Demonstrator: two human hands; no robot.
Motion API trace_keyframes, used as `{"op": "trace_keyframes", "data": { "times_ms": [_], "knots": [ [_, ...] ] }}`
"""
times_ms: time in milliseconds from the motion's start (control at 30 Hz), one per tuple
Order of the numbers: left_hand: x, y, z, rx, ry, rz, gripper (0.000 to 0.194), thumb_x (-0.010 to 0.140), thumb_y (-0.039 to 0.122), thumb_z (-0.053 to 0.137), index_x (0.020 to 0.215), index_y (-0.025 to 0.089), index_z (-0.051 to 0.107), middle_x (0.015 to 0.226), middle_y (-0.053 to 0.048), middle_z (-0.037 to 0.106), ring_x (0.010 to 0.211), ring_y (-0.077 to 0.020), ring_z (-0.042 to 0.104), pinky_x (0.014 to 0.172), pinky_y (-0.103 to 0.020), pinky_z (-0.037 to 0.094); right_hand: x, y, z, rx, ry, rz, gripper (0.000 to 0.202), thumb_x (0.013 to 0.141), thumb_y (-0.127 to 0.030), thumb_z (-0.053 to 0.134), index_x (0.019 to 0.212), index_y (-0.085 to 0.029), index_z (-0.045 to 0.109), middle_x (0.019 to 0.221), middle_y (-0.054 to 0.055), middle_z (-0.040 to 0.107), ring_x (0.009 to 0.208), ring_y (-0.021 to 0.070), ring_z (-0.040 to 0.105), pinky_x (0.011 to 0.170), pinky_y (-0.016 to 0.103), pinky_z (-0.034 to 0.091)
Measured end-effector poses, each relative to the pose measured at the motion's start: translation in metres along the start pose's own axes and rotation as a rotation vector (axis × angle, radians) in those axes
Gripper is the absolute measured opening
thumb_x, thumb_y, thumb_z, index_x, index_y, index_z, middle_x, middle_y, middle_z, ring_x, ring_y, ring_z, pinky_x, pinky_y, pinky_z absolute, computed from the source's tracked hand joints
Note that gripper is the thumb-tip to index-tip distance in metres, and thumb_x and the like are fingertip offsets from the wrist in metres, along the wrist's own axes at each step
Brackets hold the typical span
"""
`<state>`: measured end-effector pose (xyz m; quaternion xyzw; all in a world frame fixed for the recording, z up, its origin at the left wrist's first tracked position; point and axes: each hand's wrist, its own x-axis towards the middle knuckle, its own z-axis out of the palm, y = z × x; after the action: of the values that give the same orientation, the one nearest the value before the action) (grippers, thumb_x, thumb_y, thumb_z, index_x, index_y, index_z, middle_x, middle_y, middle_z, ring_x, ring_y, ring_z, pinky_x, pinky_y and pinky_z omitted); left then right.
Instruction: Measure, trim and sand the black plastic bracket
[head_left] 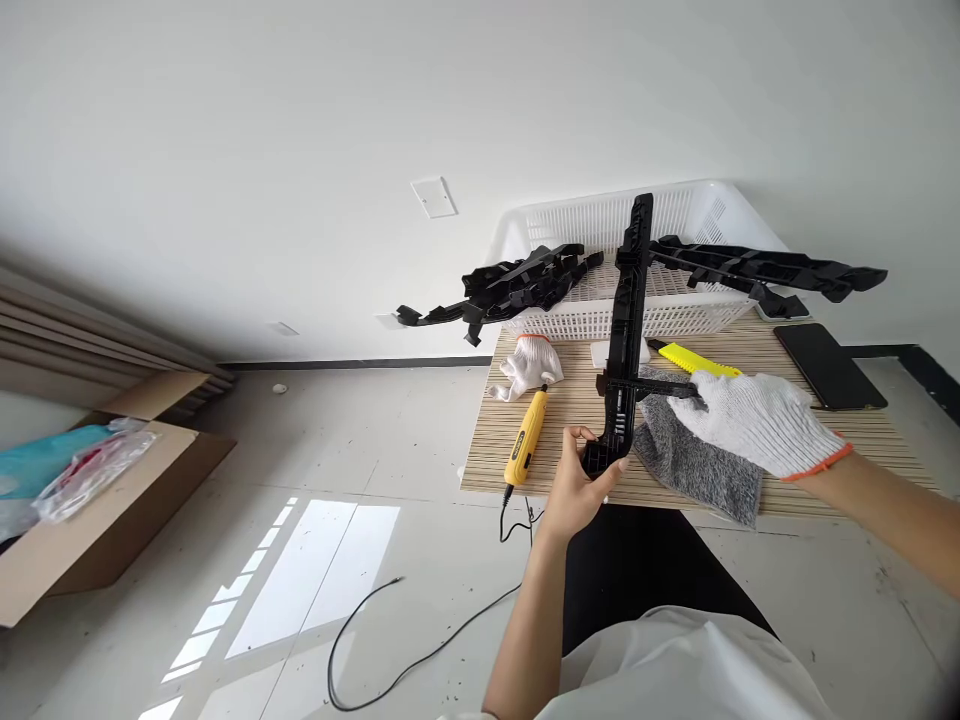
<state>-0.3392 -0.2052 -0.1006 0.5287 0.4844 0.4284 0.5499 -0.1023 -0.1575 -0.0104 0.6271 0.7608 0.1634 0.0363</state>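
Note:
My bare left hand [581, 490] grips the lower end of a long black plastic part [628, 300], which stands upright over the table's front edge. My right hand [750, 415], in a white knit glove with an orange cuff, is closed on the end of a short black bar [654, 388]. That bar meets the long part crosswise near its lower end; whether it is a branch of the part or a separate piece, I cannot tell. Under the right hand lies a grey cloth [701, 465]. A yellow utility knife [694, 360] rests just behind the glove.
A white plastic basket [585, 325] stands against the wall, with black plastic parts [525, 285] jutting over its sides. On the striped table [484, 465] lie a yellow corded tool [527, 437], a white glove [531, 365] and a black phone [829, 367]. A cable [420, 655] trails across the floor near a cardboard box [142, 500].

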Motion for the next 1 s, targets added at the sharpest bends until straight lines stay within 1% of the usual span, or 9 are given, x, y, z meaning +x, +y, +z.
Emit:
{"op": "trace_keyframes", "data": {
  "times_ms": [100, 200, 300, 367, 467, 600, 733, 1000],
  "knots": [
    [0.0, 0.003, 0.0, -0.012, -0.02, -0.019, 0.045, 0.092, 0.05, 0.073, 0.105, 0.026, 0.037, 0.083, 0.006, 0.05, 0.052, -0.0057, 0.038, 0.052, -0.022, 0.034, -0.001, 0.0, 0.003, 0.01, 0.008, 0.006, 0.07, 0.099, -0.061, 0.028, 0.1, -0.011, 0.077, 0.064, 0.015, 0.068, 0.054, 0.0277, 0.06, 0.054, 0.029, 0.018],
    [0.0, 0.005, 0.001, -0.016, -0.02, -0.014, 0.046, 0.091, 0.05, 0.073, 0.104, 0.026, 0.036, 0.082, 0.007, 0.051, 0.053, -0.0061, 0.039, 0.053, -0.022, 0.033, -0.001, 0.0, 0.005, 0.015, 0.01, 0.004, 0.07, 0.098, -0.062, 0.028, 0.095, -0.011, 0.076, 0.062, 0.015, 0.067, 0.054, 0.027, 0.06, 0.055, 0.028, 0.018],
    [0.0, 0.005, 0.002, -0.013, -0.032, -0.013, 0.045, 0.092, 0.05, 0.073, 0.103, 0.026, 0.036, 0.08, 0.007, 0.051, 0.055, -0.0069, 0.039, 0.056, -0.023, 0.034, 0.0, 0.0, 0.005, 0.017, -0.005, 0.004, 0.069, 0.099, -0.059, 0.026, 0.088, -0.011, 0.075, 0.062, 0.016, 0.066, 0.056, 0.0279, 0.061, 0.054, 0.029, 0.018],
    [0.001, 0.004, 0.002, -0.001, -0.03, 0.009, 0.045, 0.091, 0.049, 0.074, 0.103, 0.026, 0.037, 0.083, 0.006, 0.053, 0.06, -0.0086, 0.044, 0.06, -0.023, 0.037, 0.002, 0.0, 0.003, 0.021, -0.039, 0.014, 0.068, 0.1, -0.057, 0.027, 0.086, -0.011, 0.074, 0.062, 0.016, 0.065, 0.057, 0.0288, 0.062, 0.054, 0.029, 0.019],
    [0.001, 0.002, 0.002, 0.038, -0.016, 0.06, 0.043, 0.091, 0.046, 0.074, 0.105, 0.025, 0.039, 0.092, 0.002, 0.055, 0.075, -0.012, 0.052, 0.073, -0.026, 0.042, 0.003, -0.001, -0.001, 0.023, -0.086, 0.028, 0.066, 0.1, -0.056, 0.03, 0.088, -0.01, 0.074, 0.061, 0.017, 0.065, 0.06, 0.0308, 0.065, 0.053, 0.03, 0.021],
    [0.001, -0.001, 0.001, 0.063, -0.041, 0.073, 0.041, 0.093, 0.045, 0.073, 0.108, 0.025, 0.04, 0.098, 0.001, 0.054, 0.083, -0.0135, 0.054, 0.081, -0.028, 0.044, 0.002, -0.002, -0.005, 0.027, -0.106, 0.006, 0.062, 0.101, -0.054, 0.033, 0.089, -0.008, 0.074, 0.069, 0.021, 0.068, 0.065, 0.0331, 0.068, 0.054, 0.033, 0.025],
    [0.002, -0.001, 0.001, 0.08, -0.04, 0.094, 0.041, 0.094, 0.045, 0.072, 0.109, 0.025, 0.041, 0.105, -0.001, 0.055, 0.096, -0.0161, 0.056, 0.09, -0.03, 0.043, 0.002, -0.001, -0.005, 0.01, -0.116, -0.004, 0.062, 0.102, -0.051, 0.03, 0.09, -0.007, 0.073, 0.07, 0.022, 0.069, 0.069, 0.0368, 0.071, 0.055, 0.033, 0.028],
    [0.002, -0.002, 0.0, 0.116, -0.042, 0.135, 0.039, 0.093, 0.043, 0.073, 0.109, 0.025, 0.042, 0.109, -0.002, 0.055, 0.099, -0.0177, 0.057, 0.092, -0.032, 0.043, 0.004, 0.0, 0.006, -0.047, -0.1, 0.021, 0.069, 0.1, -0.059, 0.027, 0.093, -0.008, 0.073, 0.067, 0.019, 0.068, 0.068, 0.0403, 0.072, 0.052, 0.036, 0.037]
  ]
}}
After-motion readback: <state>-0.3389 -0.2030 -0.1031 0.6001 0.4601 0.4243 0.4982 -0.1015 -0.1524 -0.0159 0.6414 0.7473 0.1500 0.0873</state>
